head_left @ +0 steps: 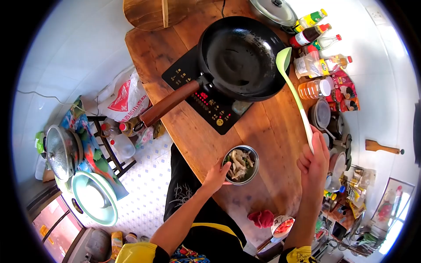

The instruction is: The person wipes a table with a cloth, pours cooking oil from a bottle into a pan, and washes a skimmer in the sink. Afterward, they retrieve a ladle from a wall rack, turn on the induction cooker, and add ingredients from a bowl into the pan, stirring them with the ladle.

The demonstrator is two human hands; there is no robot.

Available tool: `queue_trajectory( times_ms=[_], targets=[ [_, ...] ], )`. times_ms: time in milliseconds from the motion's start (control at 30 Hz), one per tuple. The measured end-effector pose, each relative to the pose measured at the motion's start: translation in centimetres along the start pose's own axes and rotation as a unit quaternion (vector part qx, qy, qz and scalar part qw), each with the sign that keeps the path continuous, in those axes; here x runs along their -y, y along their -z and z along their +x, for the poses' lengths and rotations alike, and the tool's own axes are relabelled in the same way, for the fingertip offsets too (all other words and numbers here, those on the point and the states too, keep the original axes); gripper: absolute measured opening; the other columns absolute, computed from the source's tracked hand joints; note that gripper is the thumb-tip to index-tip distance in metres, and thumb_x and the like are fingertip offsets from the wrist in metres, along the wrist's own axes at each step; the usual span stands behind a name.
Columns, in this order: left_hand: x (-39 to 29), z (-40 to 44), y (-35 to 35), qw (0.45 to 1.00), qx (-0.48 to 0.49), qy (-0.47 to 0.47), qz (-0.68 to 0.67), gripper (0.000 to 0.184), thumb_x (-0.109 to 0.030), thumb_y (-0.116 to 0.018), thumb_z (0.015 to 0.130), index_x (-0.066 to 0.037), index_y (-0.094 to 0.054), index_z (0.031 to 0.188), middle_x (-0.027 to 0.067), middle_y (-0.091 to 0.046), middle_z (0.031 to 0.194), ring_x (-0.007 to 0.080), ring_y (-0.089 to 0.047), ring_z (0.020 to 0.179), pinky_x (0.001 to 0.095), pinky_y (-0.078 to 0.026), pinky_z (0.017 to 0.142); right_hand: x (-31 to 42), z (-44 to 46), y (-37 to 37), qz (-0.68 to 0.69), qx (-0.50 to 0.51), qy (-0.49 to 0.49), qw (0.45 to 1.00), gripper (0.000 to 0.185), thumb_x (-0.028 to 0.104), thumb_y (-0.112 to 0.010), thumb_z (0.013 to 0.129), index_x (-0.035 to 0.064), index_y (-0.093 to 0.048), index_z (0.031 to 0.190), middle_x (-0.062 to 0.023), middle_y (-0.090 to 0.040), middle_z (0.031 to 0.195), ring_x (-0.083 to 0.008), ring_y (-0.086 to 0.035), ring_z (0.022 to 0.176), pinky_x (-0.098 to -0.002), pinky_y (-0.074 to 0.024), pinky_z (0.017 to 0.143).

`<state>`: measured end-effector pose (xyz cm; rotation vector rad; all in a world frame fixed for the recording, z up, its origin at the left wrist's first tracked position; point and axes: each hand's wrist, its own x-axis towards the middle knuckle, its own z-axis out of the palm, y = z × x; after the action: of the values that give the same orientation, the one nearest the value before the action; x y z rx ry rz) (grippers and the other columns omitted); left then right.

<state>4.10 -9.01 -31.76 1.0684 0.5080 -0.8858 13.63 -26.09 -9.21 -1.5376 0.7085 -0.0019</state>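
My left hand [216, 176] grips the side of a metal bowl [256, 165] near the table's front edge. Pale pieces of food [239, 163] with some green bits lie in it. My right hand [313, 160] is closed round the white handle end of a ladle [293, 90]. The ladle's light green head is beside the right rim of a black wok [232, 61]. Dark and glossy inside, the wok sits on a black induction cooker [215, 115] with red lit digits, its wooden handle [170, 103] pointing to the lower left.
Bottles [309, 36] and jars [313, 89] line the table's right side. A metal lid [275, 11] lies at the back. Near the front right are a red cloth [262, 218] and a bowl of red food [284, 226]. Left of the table stands a rack with plastic bottles [123, 145].
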Motion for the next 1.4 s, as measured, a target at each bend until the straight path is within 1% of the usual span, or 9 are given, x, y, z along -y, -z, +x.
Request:
queue_trajectory(
  times_ms=[233, 333, 400, 467, 633, 800, 1067, 1333, 1400],
  targets=[
    [0.9, -1.0, 0.6, 1.000, -0.004, -0.027, -0.009, 0.055, -0.042, -0.046, 0.097, -0.010, -0.034, 0.140, 0.0153, -0.052, 0.124, 0.0246, -0.058, 0.109, 0.0360, -0.061, 0.065, -0.8, 1.4, -0.3, -0.020, -0.010, -0.002, 1.000, 0.028, 0.029, -0.050, 0.098, 0.0087, -0.056, 0.117, 0.0100, -0.030, 0.055, 0.0000, -0.024, 0.040, -0.0189, -0.0167, 0.036],
    [1.5, -1.0, 1.5, 1.000, -0.011, -0.023, 0.014, 0.055, -0.044, -0.043, 0.097, -0.007, -0.039, 0.138, 0.0148, -0.054, 0.119, 0.0216, -0.060, 0.104, 0.0325, -0.060, 0.062, -0.9, 2.0, -0.9, -0.048, -0.003, 0.009, 0.999, 0.028, 0.028, -0.053, 0.096, 0.0085, -0.057, 0.116, 0.0099, -0.032, 0.054, 0.0003, -0.026, 0.039, -0.0182, -0.0188, 0.036],
    [1.5, -0.7, 2.2, 0.995, -0.022, -0.033, 0.089, 0.054, -0.046, -0.041, 0.098, -0.006, -0.044, 0.134, 0.0130, -0.058, 0.113, 0.0174, -0.062, 0.095, 0.0291, -0.058, 0.057, -0.8, 2.0, -1.6, -0.071, -0.023, 0.008, 0.997, 0.027, 0.027, -0.054, 0.096, 0.0085, -0.057, 0.115, 0.0099, -0.033, 0.053, 0.0003, -0.027, 0.039, -0.0179, -0.0211, 0.035],
    [2.1, -0.2, 2.4, 0.997, -0.019, -0.052, 0.048, 0.053, -0.045, -0.044, 0.097, -0.005, -0.047, 0.132, 0.0104, -0.060, 0.107, 0.0147, -0.062, 0.088, 0.0273, -0.057, 0.055, -0.9, 2.0, -1.9, -0.080, -0.033, 0.011, 0.996, 0.026, 0.026, -0.054, 0.095, 0.0083, -0.058, 0.115, 0.0100, -0.034, 0.052, 0.0003, -0.028, 0.038, -0.0183, -0.0214, 0.035],
    [1.5, -0.1, 2.5, 0.999, -0.002, -0.036, 0.016, 0.053, -0.042, -0.048, 0.096, -0.003, -0.045, 0.133, 0.0095, -0.060, 0.108, 0.0147, -0.062, 0.090, 0.0265, -0.057, 0.057, -1.5, 2.8, -1.8, -0.116, -0.047, 0.039, 0.991, 0.025, 0.023, -0.055, 0.094, 0.0069, -0.059, 0.114, 0.0099, -0.037, 0.056, 0.0006, -0.029, 0.041, -0.0189, -0.0223, 0.037],
    [1.0, -0.5, 3.0, 0.998, 0.042, -0.050, -0.007, 0.052, -0.037, -0.053, 0.095, -0.004, -0.044, 0.134, 0.0102, -0.059, 0.111, 0.0148, -0.061, 0.092, 0.0270, -0.058, 0.058, -2.3, 3.6, -1.8, -0.169, -0.047, 0.083, 0.981, 0.024, 0.020, -0.055, 0.094, 0.0046, -0.060, 0.113, 0.0089, -0.043, 0.067, -0.0001, -0.033, 0.052, -0.0184, -0.0247, 0.045],
    [1.4, -0.2, 3.0, 0.995, 0.053, -0.055, -0.061, 0.050, -0.030, -0.058, 0.093, 0.000, -0.045, 0.130, 0.0107, -0.058, 0.113, 0.0161, -0.061, 0.095, 0.0277, -0.058, 0.061, -2.1, 4.3, -1.9, -0.217, -0.060, 0.116, 0.967, 0.026, 0.021, -0.055, 0.094, 0.0030, -0.060, 0.112, 0.0055, -0.046, 0.068, -0.0024, -0.033, 0.054, -0.0211, -0.0261, 0.047],
    [2.7, 0.7, 3.3, 0.996, 0.033, -0.079, -0.004, 0.045, -0.025, -0.064, 0.090, 0.003, -0.049, 0.122, 0.0117, -0.063, 0.096, 0.0145, -0.064, 0.077, 0.0268, -0.056, 0.061, -2.2, 4.4, -1.8, -0.231, -0.062, 0.117, 0.964, 0.027, 0.022, -0.054, 0.095, 0.0024, -0.060, 0.113, 0.0056, -0.045, 0.067, -0.0026, -0.032, 0.053, -0.0215, -0.0259, 0.047],
    [2.4, 0.5, 3.2, 0.996, 0.031, -0.081, -0.004, 0.046, -0.025, -0.064, 0.090, 0.003, -0.049, 0.123, 0.0117, -0.063, 0.095, 0.0142, -0.063, 0.078, 0.0267, -0.056, 0.060, -2.2, 4.3, -1.7, -0.196, -0.053, 0.094, 0.975, 0.026, 0.022, -0.054, 0.095, 0.0039, -0.060, 0.113, 0.0067, -0.043, 0.065, -0.0016, -0.032, 0.052, -0.0200, -0.0247, 0.045]
  ],
)
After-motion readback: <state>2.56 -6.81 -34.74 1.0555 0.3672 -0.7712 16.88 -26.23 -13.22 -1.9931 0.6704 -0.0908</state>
